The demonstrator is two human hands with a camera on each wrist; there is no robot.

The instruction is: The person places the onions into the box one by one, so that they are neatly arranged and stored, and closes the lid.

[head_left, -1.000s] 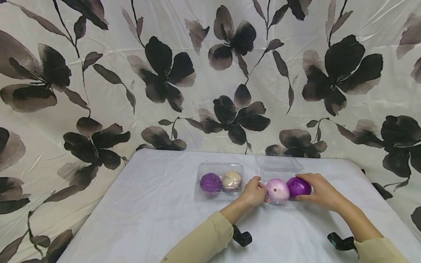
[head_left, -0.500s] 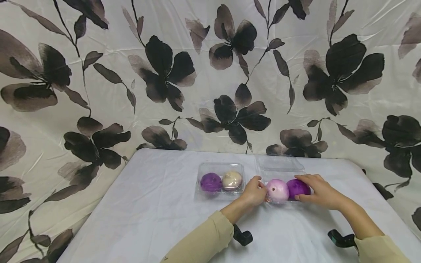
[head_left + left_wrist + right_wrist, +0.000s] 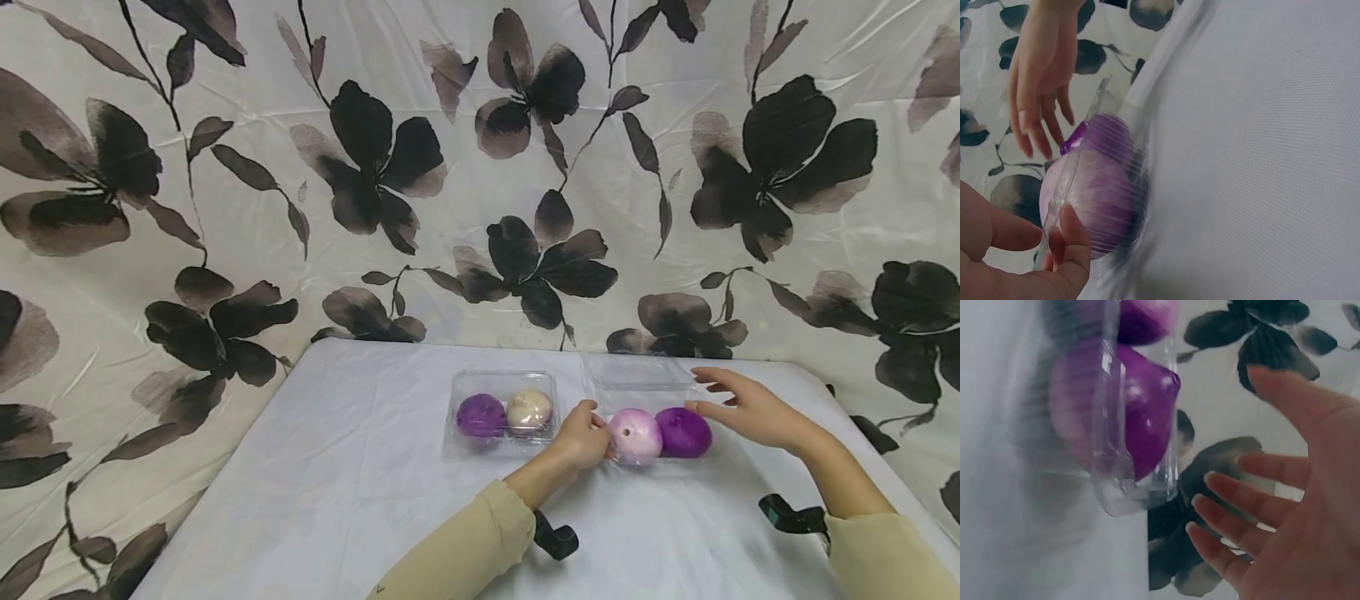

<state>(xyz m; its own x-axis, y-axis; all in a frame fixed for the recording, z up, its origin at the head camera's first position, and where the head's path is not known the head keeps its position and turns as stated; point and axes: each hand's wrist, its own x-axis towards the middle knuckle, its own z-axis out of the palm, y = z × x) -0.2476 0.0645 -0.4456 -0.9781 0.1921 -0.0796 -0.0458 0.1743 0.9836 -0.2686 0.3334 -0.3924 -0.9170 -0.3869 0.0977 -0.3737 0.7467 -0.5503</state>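
On the right stands an open clear plastic box (image 3: 637, 372), its lid tilted back. Inside it sit a pale pink, onion-like round thing (image 3: 636, 435) with a brown spot and a purple round thing (image 3: 686, 432). The right wrist view shows a small nub on the glossy purple one (image 3: 1147, 409). My left hand (image 3: 579, 438) pinches the box's rim (image 3: 1071, 172) at its left side, between thumb and fingers. Beside the purple thing, my right hand (image 3: 761, 410) is spread and holds nothing; a gap separates it from the box in the right wrist view.
Left of my left hand, a second clear box (image 3: 501, 382) holds a purple round thing (image 3: 480, 416) and a cream one (image 3: 529, 412). A white cloth covers the table (image 3: 337, 483). Behind it hangs a flower-patterned curtain (image 3: 450, 200).
My right hand has let go of the purple round thing and moved up and to the right, its fingers spreading. The left hand has stayed at the box's rim.
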